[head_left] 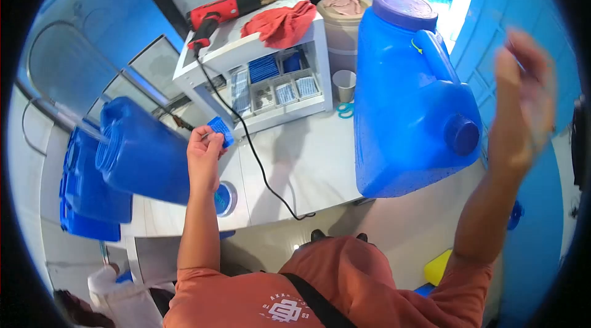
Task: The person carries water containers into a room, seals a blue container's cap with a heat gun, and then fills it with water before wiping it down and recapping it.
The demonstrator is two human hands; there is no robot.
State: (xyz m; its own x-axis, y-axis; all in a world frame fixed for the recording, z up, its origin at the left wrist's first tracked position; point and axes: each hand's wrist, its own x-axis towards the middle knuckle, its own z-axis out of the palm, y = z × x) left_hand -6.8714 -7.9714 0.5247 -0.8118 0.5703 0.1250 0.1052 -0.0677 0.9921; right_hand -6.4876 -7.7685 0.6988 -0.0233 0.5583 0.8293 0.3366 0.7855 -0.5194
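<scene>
My left hand [205, 143] pinches a small blue label-like piece [220, 132] above the white tabletop, between an uncapped blue container and a white shelf. Raised at the right, my right hand [527, 97] is blurred; its fingers look spread and nothing shows in them. Left of it stands a large blue jug [406, 106] with a purple lid [405, 5] and a dark blue side cap [462, 135]. A round blue-and-clear item [225, 199] lies on the table below my left hand.
On the white shelf [237, 51] lie a red heat gun [223, 13] and a red cloth [281, 23]; its black cord [251, 137] crosses the table. More blue containers [148, 149] stand left. A cup [344, 85] and teal scissors [345, 110] are near the jug. Another person [123, 294] is at lower left.
</scene>
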